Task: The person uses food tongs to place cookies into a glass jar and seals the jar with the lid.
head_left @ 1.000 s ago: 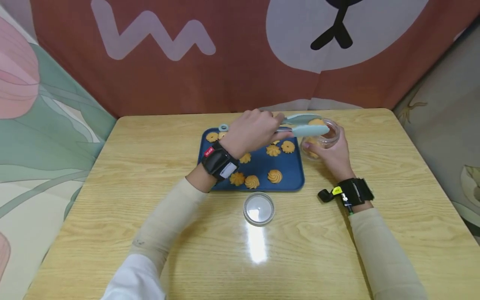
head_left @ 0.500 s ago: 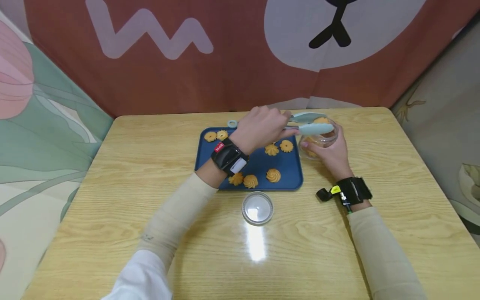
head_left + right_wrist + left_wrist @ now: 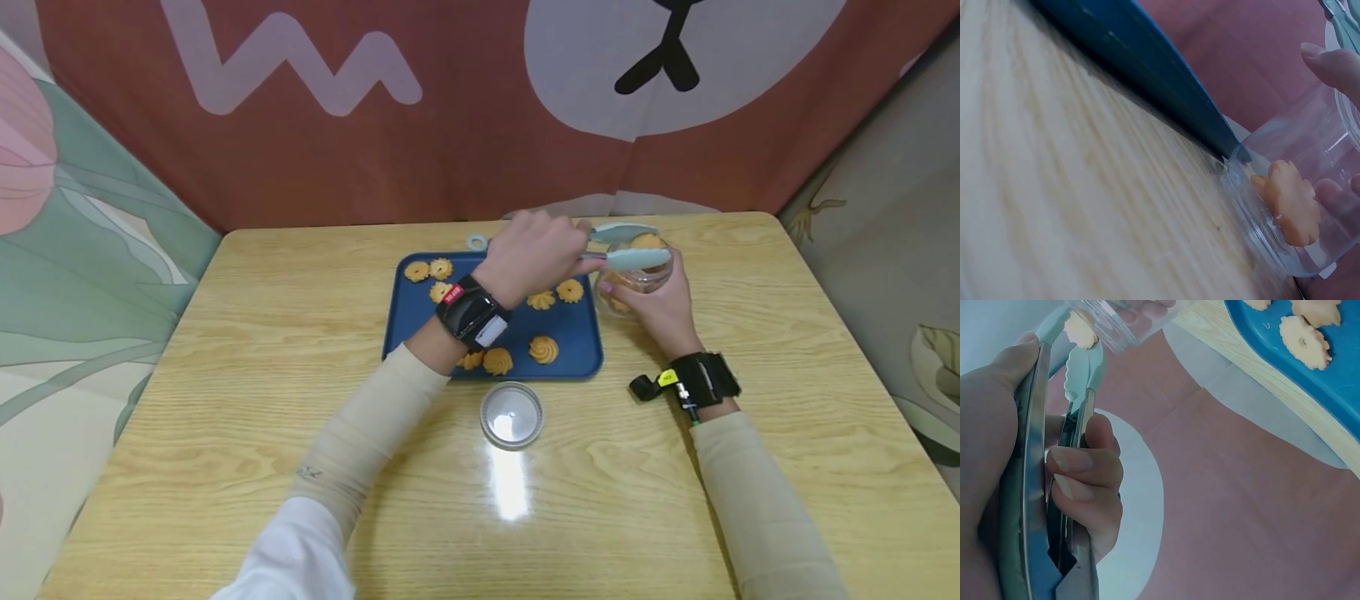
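My left hand [image 3: 536,254] grips a pair of tongs [image 3: 1038,469] with metal arms and mint-green tips. Between the tips is a cookie [image 3: 1080,329], held right at the mouth of a clear jar [image 3: 1300,140]. Fingers and thumb of my right hand [image 3: 663,308] are wrapped round that jar, which tilts with its mouth toward the tongs. Inside it, near the bottom, lies a flower-shaped cookie [image 3: 1292,203]. Left of the jar, a blue tray [image 3: 573,337] carries several golden cookies, such as a swirled cookie [image 3: 543,350] near its front; my left forearm hides part of it.
A round clear lid [image 3: 512,415] lies on the wooden table [image 3: 600,500] in front of the tray. Behind the table's far edge hangs a reddish-brown printed cloth [image 3: 337,167]. Patterned cloths stand at both sides.
My left hand has moved a little to the right with the tongs, bringing the cookie over the jar's mouth. The right hand keeps its hold on the jar.
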Action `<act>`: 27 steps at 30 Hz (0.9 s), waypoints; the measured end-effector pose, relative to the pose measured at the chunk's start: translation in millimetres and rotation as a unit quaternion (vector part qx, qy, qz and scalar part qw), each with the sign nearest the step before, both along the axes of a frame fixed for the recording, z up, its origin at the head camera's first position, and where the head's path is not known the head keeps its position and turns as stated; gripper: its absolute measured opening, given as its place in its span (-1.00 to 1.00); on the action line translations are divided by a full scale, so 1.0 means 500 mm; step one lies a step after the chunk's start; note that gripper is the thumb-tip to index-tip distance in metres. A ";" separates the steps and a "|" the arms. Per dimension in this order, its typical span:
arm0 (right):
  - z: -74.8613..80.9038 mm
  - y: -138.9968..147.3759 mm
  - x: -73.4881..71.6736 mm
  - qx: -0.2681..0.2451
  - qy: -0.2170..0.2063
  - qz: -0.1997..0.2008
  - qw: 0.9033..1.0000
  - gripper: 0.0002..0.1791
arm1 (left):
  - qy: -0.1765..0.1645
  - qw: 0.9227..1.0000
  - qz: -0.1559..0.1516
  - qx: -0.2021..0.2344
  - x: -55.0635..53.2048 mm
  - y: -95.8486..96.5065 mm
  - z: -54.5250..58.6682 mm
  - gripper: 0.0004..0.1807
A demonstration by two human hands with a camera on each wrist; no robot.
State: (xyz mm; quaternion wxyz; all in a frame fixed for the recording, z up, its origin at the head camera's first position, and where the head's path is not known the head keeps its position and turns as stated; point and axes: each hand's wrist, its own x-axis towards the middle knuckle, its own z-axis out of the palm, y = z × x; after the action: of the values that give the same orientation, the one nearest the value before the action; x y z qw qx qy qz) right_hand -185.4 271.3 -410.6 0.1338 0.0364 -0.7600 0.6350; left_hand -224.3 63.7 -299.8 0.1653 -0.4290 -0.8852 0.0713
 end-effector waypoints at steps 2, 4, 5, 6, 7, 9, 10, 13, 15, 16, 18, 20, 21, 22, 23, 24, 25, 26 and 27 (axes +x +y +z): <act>0.001 0.000 0.001 0.002 -0.002 -0.004 1.000 -0.04 | 0.004 1.000 0.001 -0.001 0.000 0.001 0.000 -0.41; 0.003 0.000 0.002 0.009 -0.007 -0.010 1.000 -0.03 | 0.008 1.000 0.003 -0.003 0.001 0.003 0.001 -0.40; 0.004 0.000 0.003 0.012 -0.011 -0.013 1.000 -0.02 | 0.010 1.000 0.004 -0.004 0.001 0.003 0.000 -0.40; 0.005 0.000 0.004 0.016 -0.015 -0.017 1.000 -0.02 | 0.011 1.000 0.004 -0.006 0.001 0.004 0.000 -0.39; 0.006 0.000 0.005 0.020 -0.018 -0.020 0.999 -0.01 | 0.011 1.000 0.005 -0.007 0.002 0.004 0.000 -0.38; 0.007 0.000 0.005 0.021 -0.023 -0.022 0.999 0.01 | 0.012 1.000 0.007 -0.010 0.003 0.006 -0.001 -0.37; 0.007 -0.001 0.005 0.022 -0.025 -0.022 0.999 0.01 | 0.011 1.000 0.008 -0.010 0.003 0.006 -0.001 -0.37; 0.005 0.000 0.005 0.020 -0.023 -0.021 0.999 -0.01 | 0.007 1.000 0.012 -0.010 0.005 0.008 -0.001 -0.36; -0.003 0.004 0.000 0.017 -0.018 -0.019 1.000 -0.03 | 0.007 1.000 0.011 -0.007 0.005 0.010 -0.001 -0.35; -0.010 0.007 -0.004 0.017 -0.015 -0.020 1.000 -0.04 | 0.006 1.000 0.011 -0.006 0.005 0.010 -0.001 -0.35; -0.027 0.016 -0.014 0.014 -0.009 -0.021 1.000 -0.04 | 0.007 1.000 0.009 -0.004 0.005 0.011 -0.002 -0.35; -0.043 0.023 -0.025 0.009 -0.004 -0.020 1.000 -0.04 | 0.008 1.000 0.008 -0.002 0.005 0.011 -0.002 -0.35; -0.049 0.025 -0.029 0.007 -0.003 -0.020 1.000 -0.03 | 0.008 1.000 0.009 -0.002 0.006 0.011 -0.003 -0.35; -0.052 0.026 -0.031 0.006 -0.002 -0.019 1.000 -0.03 | 0.008 1.000 0.009 -0.003 0.006 0.010 -0.003 -0.35; -0.053 0.027 -0.032 0.007 -0.002 -0.018 1.000 -0.03 | 0.008 1.000 0.009 -0.002 0.005 0.010 -0.004 -0.34; -0.052 0.026 -0.032 0.006 -0.002 -0.017 1.000 -0.03 | 0.007 1.000 0.010 -0.003 0.005 0.009 -0.004 -0.34; -0.049 0.025 -0.031 0.008 -0.002 -0.017 1.000 -0.03 | 0.007 1.000 0.010 -0.003 0.005 0.009 -0.005 -0.33; -0.044 0.023 -0.028 0.009 -0.003 -0.016 1.000 -0.03 | 0.008 1.000 0.010 -0.003 0.005 0.008 -0.005 -0.33; -0.037 0.020 -0.024 0.013 -0.004 -0.017 1.000 -0.04 | 0.009 1.000 0.009 -0.003 0.004 0.007 -0.005 -0.32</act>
State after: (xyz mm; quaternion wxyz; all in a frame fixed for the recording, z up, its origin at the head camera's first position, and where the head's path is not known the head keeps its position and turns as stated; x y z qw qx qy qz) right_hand -197.5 281.3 -429.3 0.1410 0.0232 -0.7691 0.6230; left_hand -222.1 67.4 -302.4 0.1712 -0.4209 -0.8873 0.0789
